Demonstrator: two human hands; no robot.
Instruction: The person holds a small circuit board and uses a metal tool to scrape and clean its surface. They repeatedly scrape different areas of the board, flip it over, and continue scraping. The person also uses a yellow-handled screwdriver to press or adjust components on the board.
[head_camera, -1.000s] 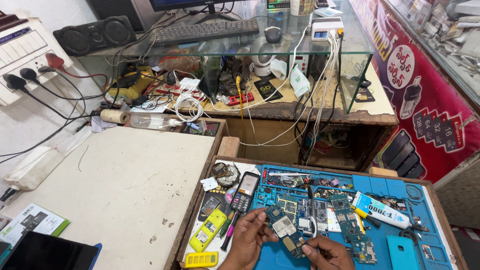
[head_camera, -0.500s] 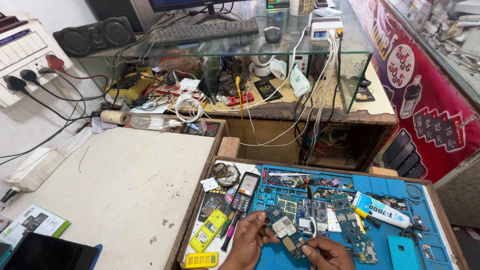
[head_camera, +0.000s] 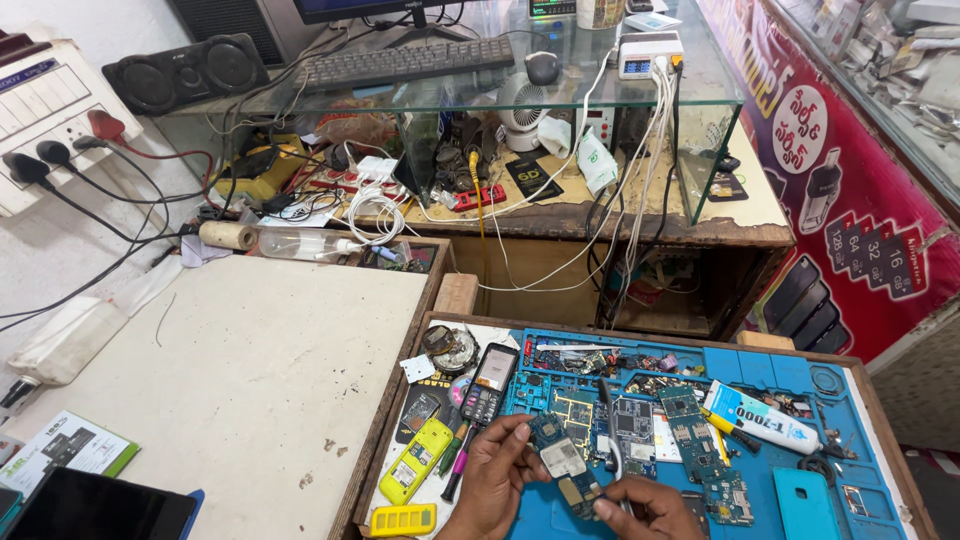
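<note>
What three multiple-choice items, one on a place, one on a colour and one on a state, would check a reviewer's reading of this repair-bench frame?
1. Where does the yellow phone shell lie?
A. Left of the blue mat
B. On the glass shelf
C. On the black tablet

2. What colour is the work mat?
A. Red
B. Blue
C. Green

3. What is the left hand doing?
A. Resting flat on the mat
B. Gripping the glue tube
C. Holding a small circuit board

Answers: 1 A, the shell sits on the tray strip beside the mat's left edge. 2 B, the mat under the boards is blue. 3 C, its fingers pinch the circuit board while the right hand holds tweezers to it.
</note>
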